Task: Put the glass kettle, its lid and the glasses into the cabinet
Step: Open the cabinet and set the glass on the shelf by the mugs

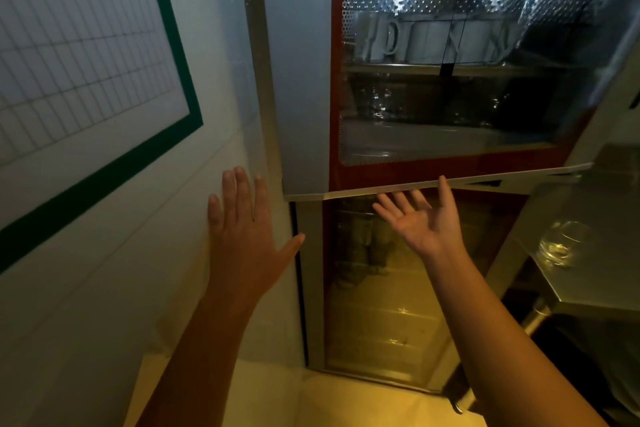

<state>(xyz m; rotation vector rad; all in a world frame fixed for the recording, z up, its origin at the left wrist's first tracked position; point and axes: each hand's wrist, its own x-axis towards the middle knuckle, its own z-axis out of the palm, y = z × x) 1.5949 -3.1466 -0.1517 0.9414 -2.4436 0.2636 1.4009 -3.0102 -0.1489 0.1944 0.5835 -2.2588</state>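
Note:
A tall cabinet [301,80] with a red-framed glass upper door [450,170] stands ahead of me. That door hangs slightly ajar. White mugs [415,42] sit on the top shelf behind the glass, and clear glassware [381,104] shows dimly on the shelf below. My right hand [420,218] is open, palm up, fingertips touching the door's bottom edge. My left hand [242,229] is open and flat against the wall beside the cabinet, holding nothing. A clear glass [561,243] stands on a steel counter [595,288] at the right. No kettle or lid is clearly visible.
A lower glass door [381,305] under the upper one is closed and reflects a person's legs. A green-bordered grid chart [86,45] hangs on the white wall at the left. Pale floor [346,402] lies below the cabinet.

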